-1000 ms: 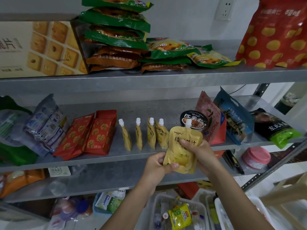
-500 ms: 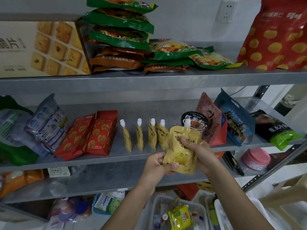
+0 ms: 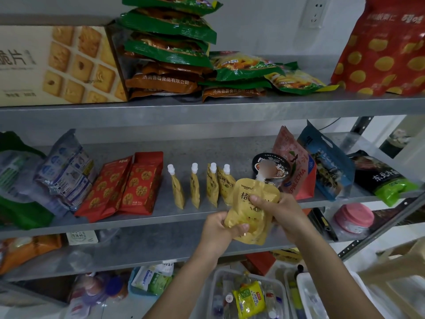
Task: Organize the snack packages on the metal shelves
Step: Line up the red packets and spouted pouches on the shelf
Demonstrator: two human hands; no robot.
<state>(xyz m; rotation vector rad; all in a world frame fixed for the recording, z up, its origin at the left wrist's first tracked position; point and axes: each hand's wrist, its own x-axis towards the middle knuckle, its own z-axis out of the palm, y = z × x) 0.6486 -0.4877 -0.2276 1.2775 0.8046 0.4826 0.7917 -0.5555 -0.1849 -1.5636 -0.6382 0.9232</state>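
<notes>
Held item: yellow spout pouch [image 3: 255, 219], upright, cap uppermost, in front of middle shelf [image 3: 161, 217] edge.
Left hand [image 3: 218, 229]: fingers clamped on lower left corner of pouch.
Right hand [image 3: 285, 212]: thumb on pouch face, fingers wrapped behind upper right side.
Shelf row: four matching pouches [image 3: 212, 187], upright, just left of held pouch.

Shelves [image 3: 207, 111]: bare metal, dull grey, faintly speckled, matt.
Yellow pouch [image 3: 250, 217]: soft plastic film, creased, low sheen.
Small pouches [image 3: 212, 187] on the middle shelf: same kind of film, with smooth white plastic caps.
Green bags [image 3: 170, 31]: shiny plastic film, crinkled, with bright highlights.
Biscuit box [image 3: 62, 65]: printed cardboard, matt to satin.
Red packets [image 3: 138, 183]: look matt, possibly paper-faced film; the view is too soft to be sure.
Tub [image 3: 220, 271] below: clear hard plastic, smooth, slightly cloudy.
</notes>
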